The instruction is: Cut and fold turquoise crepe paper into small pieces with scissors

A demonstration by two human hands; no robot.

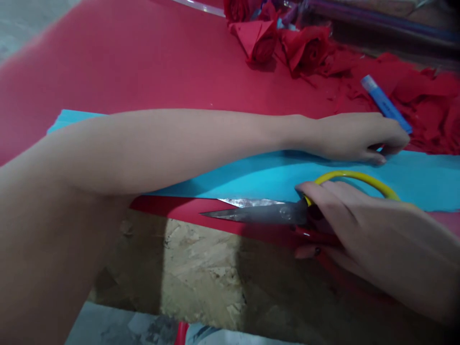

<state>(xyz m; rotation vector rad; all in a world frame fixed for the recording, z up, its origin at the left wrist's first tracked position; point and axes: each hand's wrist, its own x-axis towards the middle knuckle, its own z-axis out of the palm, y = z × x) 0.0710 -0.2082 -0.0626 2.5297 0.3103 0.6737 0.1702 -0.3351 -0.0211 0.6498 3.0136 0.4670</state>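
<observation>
A long strip of light-blue paper [251, 172], perhaps crepe, lies across the red surface. My left forearm reaches over it from the left. At the strip's far edge my left hand [373, 136] is closed, thumb and curled fingers against the paper; some fingertips are hidden. Below, my right hand [362, 225] grips a pair of scissors [283, 214] with a yellow handle loop and a red one. The blades point left, slightly parted, along the strip's near edge. From this angle I cannot tell whether paper lies between them.
A red sheet [143, 57] covers much of the wooden board [201, 263]. Red paper roses [262, 43] and red paper scraps [417, 86] lie at the back right. A blue stick-shaped tube [386, 103] rests just beyond my left hand.
</observation>
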